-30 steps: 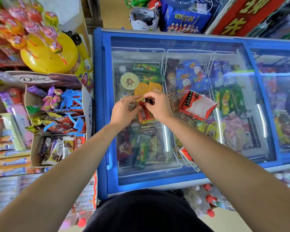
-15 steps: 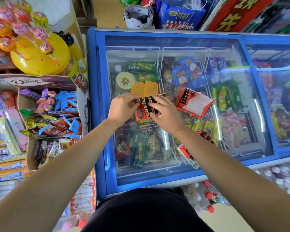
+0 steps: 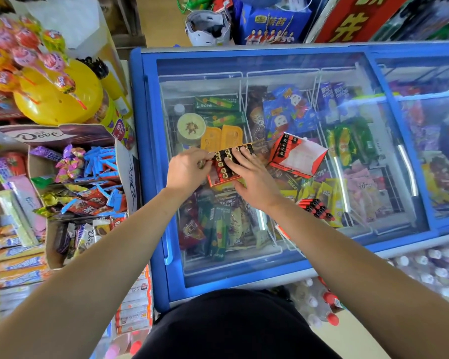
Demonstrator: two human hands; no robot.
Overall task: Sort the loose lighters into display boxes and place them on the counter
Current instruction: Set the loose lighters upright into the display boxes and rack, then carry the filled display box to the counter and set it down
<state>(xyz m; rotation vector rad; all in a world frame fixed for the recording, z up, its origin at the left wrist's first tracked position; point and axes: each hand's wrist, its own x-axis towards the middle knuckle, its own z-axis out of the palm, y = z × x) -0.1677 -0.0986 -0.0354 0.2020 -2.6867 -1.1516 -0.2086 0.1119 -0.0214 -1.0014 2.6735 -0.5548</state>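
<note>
While the left hand [image 3: 186,169] curls its fingers round the left edge of the lighter box [image 3: 218,179] mid-frame on the freezer lid [image 3: 218,81], the right hand [image 3: 249,174] lies on its packed rows [image 3: 222,161], fingers straight, gripping nothing. The step probably goes best with even downward pressure and the box kept braced. Loose lighters [image 3: 316,209] lie lower right, near a second box [image 3: 300,156].
</note>
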